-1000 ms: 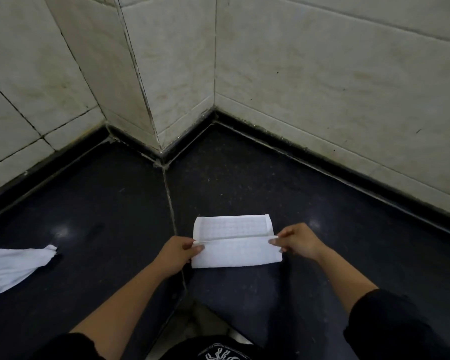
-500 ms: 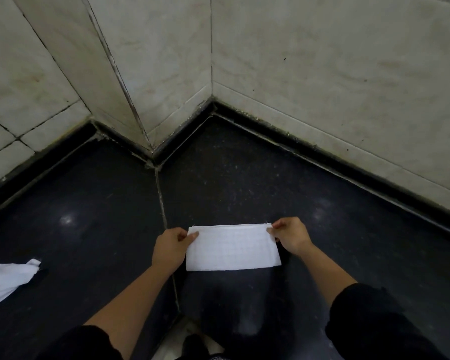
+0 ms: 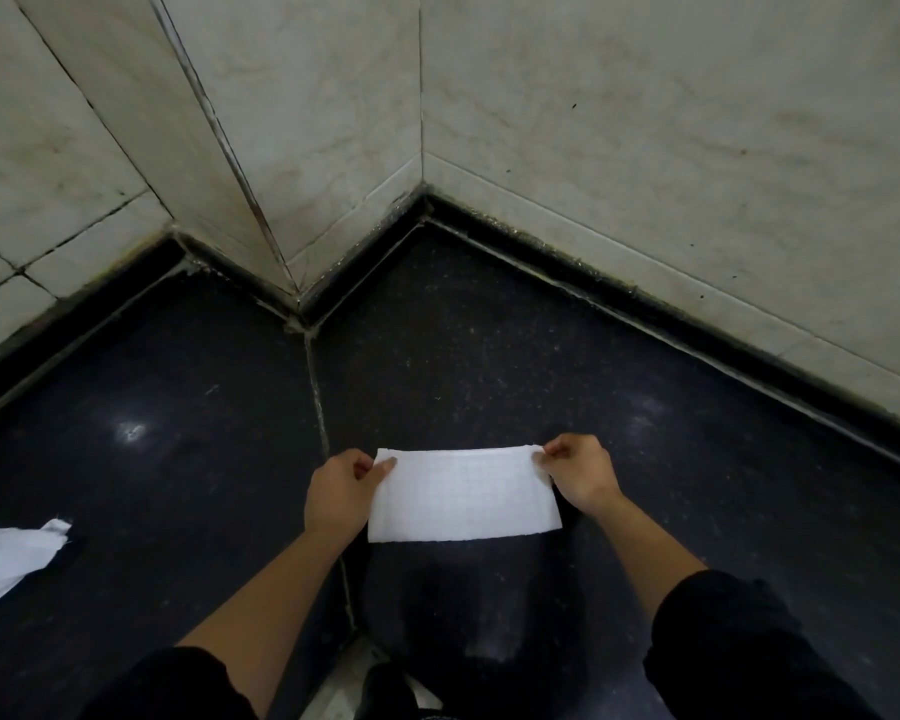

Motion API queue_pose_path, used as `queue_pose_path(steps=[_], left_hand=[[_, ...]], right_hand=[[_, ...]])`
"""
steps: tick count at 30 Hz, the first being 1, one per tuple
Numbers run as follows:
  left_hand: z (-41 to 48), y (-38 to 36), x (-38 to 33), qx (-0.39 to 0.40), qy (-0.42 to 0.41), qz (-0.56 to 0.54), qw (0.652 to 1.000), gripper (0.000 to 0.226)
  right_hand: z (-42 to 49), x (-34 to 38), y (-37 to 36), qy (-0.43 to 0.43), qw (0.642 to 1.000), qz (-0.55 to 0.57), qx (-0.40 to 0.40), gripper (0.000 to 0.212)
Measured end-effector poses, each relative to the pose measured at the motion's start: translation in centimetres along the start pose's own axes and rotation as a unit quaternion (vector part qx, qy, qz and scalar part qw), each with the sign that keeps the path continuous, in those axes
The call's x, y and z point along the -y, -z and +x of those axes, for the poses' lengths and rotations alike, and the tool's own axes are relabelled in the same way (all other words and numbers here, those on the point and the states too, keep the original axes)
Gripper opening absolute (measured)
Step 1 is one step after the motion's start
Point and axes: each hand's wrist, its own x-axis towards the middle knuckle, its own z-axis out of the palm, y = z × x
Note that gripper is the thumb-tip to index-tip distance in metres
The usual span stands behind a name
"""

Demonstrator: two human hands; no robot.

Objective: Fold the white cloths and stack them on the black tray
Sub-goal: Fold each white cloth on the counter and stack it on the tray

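I see the left grip [image 3: 336, 493] and right grip [image 3: 580, 478] pinching far corners of the white cloth [image 3: 463, 498]. It rests on the counter [image 3: 178, 485].

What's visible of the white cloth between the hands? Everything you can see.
The white cloth is a folded rectangle, long side running left to right, with a faint grid weave in what looks like thin fabric. It appears to lie flat on the dark speckled surface, just right of a seam in it. The left hand pinches its far left corner and the right hand pinches its far right corner. Nothing else touches it.
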Motion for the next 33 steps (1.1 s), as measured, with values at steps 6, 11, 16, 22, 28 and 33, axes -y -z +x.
queue_pose_path(steps=[6,11,16,22,28,33], left_hand=[[-0.2,-0.4,0.0,-0.014,0.018,0.002,1.0,0.025],[-0.9,-0.2,0.2,-0.041,0.008,-0.038,0.998,0.026],[-3.9,0.2,1.6,-0.072,-0.038,-0.042,0.996,0.026],[-6.0,-0.6,3.2,-0.014,-0.046,-0.026,0.999,0.025],[-5.8,-0.5,3.4,0.0,-0.04,-0.03,0.999,0.021],[-5.7,-0.8,3.6,0.0,-0.04,-0.028,0.999,0.021]], right_hand=[[-0.5,0.0,-0.5,-0.017,0.998,-0.044,-0.038,0.015],[-1.2,-0.2,-0.5,-0.004,0.995,-0.045,-0.085,0.026],[-2.6,-0.8,1.4,-0.025,0.999,-0.025,-0.032,0.036],[-4.7,-2.5,0.8,-0.053,0.995,-0.074,0.041,0.041],[-5.5,-2.4,-0.9,-0.084,0.996,-0.011,0.006,0.026],[-5.7,-2.1,-1.5,-0.121,0.992,0.038,-0.007,0.023]])
